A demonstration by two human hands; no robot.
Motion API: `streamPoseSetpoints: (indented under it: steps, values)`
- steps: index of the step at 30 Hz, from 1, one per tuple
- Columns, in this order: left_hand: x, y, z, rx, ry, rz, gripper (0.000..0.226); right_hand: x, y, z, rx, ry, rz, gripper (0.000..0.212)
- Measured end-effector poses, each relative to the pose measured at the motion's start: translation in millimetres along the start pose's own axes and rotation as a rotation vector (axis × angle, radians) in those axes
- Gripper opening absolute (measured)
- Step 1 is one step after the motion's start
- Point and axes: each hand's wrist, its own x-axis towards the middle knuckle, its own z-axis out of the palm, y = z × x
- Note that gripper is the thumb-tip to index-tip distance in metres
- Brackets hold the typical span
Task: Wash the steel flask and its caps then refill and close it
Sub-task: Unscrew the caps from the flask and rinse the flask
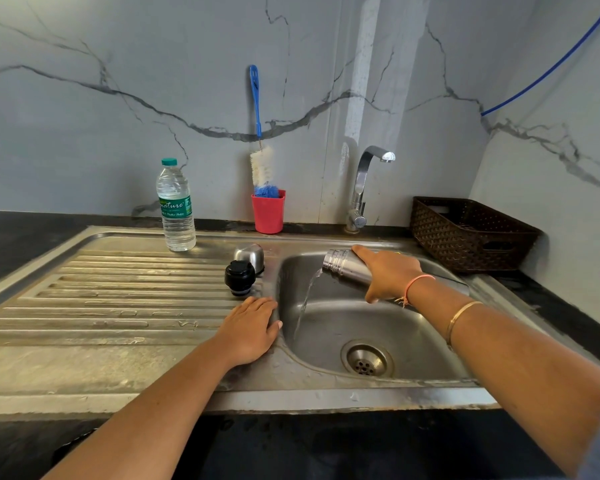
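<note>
- Head view: right hand (388, 275) grasps the steel flask (347, 268) round its middle, fingers wrapped over the top of the body, thumb underneath.
- Flask is tipped almost onto its side above the sink basin (406, 327). Its open threaded mouth points left and slightly down; the base end is hidden behind the wrist.
- Thin stream of water (305, 299) runs from the mouth down onto the basin's left slope, left of the drain (367, 360).
- Left hand (250, 327) is released: palm down, fingers straight, lying flat on the ridge between draining board (118, 289) and basin. It holds nothing.
- Black cap (239, 277) stands upright on the draining board near the basin edge, just beyond the left fingertips and apart from them.
- Steel cap (250, 255) sits dome-up right behind the black cap; contact between the two cannot be told.
- Plastic water bottle (176, 209), green lid on, stands at the back of the draining board.
- Red cup (268, 213) stands against the marbled wall and holds a bottle brush (261, 164) with a blue handle, bristles down.
- Tap (362, 181) rises behind the basin, spout turned right.
- Brown woven basket (465, 233) sits on the dark counter right of the sink.
- Right wrist: pink thread band (418, 282); gold bangle (461, 313) further up the forearm.
</note>
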Motion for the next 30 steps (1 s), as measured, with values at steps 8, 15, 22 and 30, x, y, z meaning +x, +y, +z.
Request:
streamPoseSetpoints:
  steps: [8,15,22,30]
  values:
    - [1.3,-1.5,2.1,-0.003,0.010,-0.003,0.054,-2.2,0.1,-0.4,-0.016,0.021,-0.012,0.104]
    - [-0.8,-0.8,3.4,-0.011,0.039,-0.005,0.054,-4.2,-1.7,6.4,-0.031,0.037,-0.026,0.103]
    - [-3.4,-0.9,4.9,-0.044,0.098,-0.002,0.051,-3.8,-3.3,11.6,-0.067,0.039,-0.037,0.103]
    - [-3.3,-0.9,4.5,-0.028,0.096,0.005,0.051,-5.8,-3.8,8.6,-0.081,0.040,-0.040,0.101]
